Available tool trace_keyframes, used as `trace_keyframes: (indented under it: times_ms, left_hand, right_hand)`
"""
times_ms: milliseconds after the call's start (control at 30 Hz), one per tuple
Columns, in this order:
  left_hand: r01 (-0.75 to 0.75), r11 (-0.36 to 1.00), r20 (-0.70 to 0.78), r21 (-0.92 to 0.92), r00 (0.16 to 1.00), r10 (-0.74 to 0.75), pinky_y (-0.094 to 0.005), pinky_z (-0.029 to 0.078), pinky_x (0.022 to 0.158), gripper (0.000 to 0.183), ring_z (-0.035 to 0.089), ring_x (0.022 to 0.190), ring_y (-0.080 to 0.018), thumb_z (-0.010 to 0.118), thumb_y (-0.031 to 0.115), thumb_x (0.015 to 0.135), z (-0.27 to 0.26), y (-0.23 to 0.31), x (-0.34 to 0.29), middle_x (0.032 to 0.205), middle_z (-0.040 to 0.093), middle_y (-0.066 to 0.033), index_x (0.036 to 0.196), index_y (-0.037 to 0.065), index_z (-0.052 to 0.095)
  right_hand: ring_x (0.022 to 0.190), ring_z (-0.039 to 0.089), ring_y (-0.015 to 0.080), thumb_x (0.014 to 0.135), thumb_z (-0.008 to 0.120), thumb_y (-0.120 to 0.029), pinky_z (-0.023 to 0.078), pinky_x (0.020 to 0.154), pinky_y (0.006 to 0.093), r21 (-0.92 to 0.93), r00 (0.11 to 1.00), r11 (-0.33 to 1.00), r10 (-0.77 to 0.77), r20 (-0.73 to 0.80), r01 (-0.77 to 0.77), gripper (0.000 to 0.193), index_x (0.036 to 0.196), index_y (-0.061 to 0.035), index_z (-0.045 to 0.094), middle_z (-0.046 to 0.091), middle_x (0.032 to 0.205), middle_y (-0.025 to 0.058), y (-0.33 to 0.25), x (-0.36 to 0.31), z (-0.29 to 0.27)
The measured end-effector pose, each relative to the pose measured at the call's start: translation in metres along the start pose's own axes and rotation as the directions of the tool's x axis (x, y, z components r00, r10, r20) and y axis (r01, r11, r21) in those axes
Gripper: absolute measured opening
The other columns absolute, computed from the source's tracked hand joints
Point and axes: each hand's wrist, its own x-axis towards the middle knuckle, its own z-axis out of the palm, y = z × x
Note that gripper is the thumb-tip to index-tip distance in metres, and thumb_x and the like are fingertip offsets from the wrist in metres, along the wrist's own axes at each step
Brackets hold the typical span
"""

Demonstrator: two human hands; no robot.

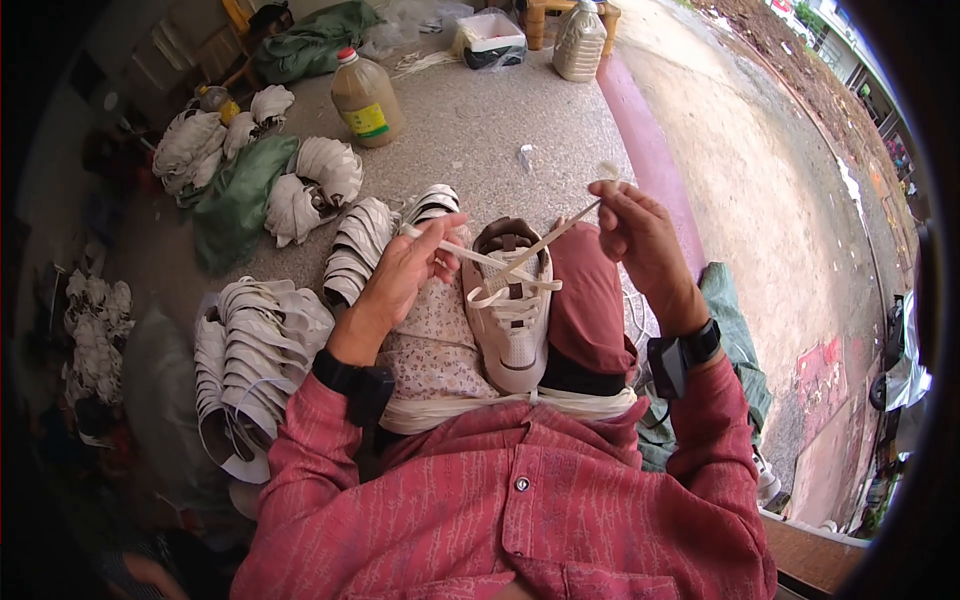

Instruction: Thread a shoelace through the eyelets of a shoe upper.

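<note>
A beige-and-white sneaker (518, 345) with a brown lining rests between my thighs, its toe toward me. A flat cream shoelace (550, 240) crosses over its tongue, with a loose loop near the lowest eyelets. My left hand (412, 272) is left of the shoe and pinches one end of the lace, drawn out to the left. My right hand (645, 240), up and to the right, pinches the other end between thumb and fingers. Both ends are stretched taut above the shoe. On my left thigh lies a floral cloth (435, 335).
Stacks of pale shoe uppers (265, 350) stand at my left, with more bundles (325, 175) farther off beside a green sack (245, 205). A red-capped jug (368, 100), a white box (495, 38) and a clear bottle (580, 45) stand ahead. Green sheeting (735, 325) lies at my right.
</note>
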Motion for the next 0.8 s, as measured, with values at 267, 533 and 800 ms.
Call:
trace_keyframes:
  times_ms: [267, 533, 800]
  left_hand:
    - [0.065, 0.997, -0.131, -0.035, 0.989, -0.069, -0.0201, 0.044, 0.06, 0.034, 0.052, 0.066, -0.0062, 0.055, 0.027, 0.098, -0.016, -0.013, -0.036, 0.079, 0.056, 0.0022, 0.115, 0.0, 0.062]
    - [-0.216, 0.937, -0.478, -0.274, 0.876, 0.062, -0.0253, 0.048, 0.074, 0.032, 0.059, 0.082, -0.011, 0.062, 0.026, 0.093, -0.035, -0.031, -0.043, 0.092, 0.064, -0.0029, 0.11, -0.001, 0.062]
    - [-0.273, 0.748, -0.402, -0.605, 0.916, 0.01, -0.0338, 0.05, 0.091, 0.028, 0.061, 0.087, -0.0127, 0.06, 0.023, 0.094, -0.056, -0.044, -0.048, 0.089, 0.064, 0.0008, 0.116, 0.006, 0.06]
  right_hand:
    - [0.058, 0.051, 0.0073, 0.097, 0.055, -0.021, 0.042, 0.05, 0.0201, 0.075, 0.97, 0.995, 0.079, -0.232, -0.064, 0.023, 0.108, -0.001, 0.06, 0.057, 0.077, -0.0004, 0.043, -0.005, -0.049]
    - [0.091, 0.063, 0.015, 0.098, 0.053, -0.024, 0.053, 0.076, 0.0285, 0.193, 0.968, 0.98, 0.008, -0.249, 0.041, 0.027, 0.115, -0.0026, 0.057, 0.065, 0.104, 0.0068, 0.06, -0.009, -0.068]
    - [0.099, 0.064, 0.0233, 0.099, 0.051, -0.023, 0.054, 0.085, 0.0348, 0.33, 0.918, 0.942, 0.082, -0.387, 0.056, 0.03, 0.119, 0.0, 0.053, 0.066, 0.108, 0.0108, 0.069, -0.001, -0.083]
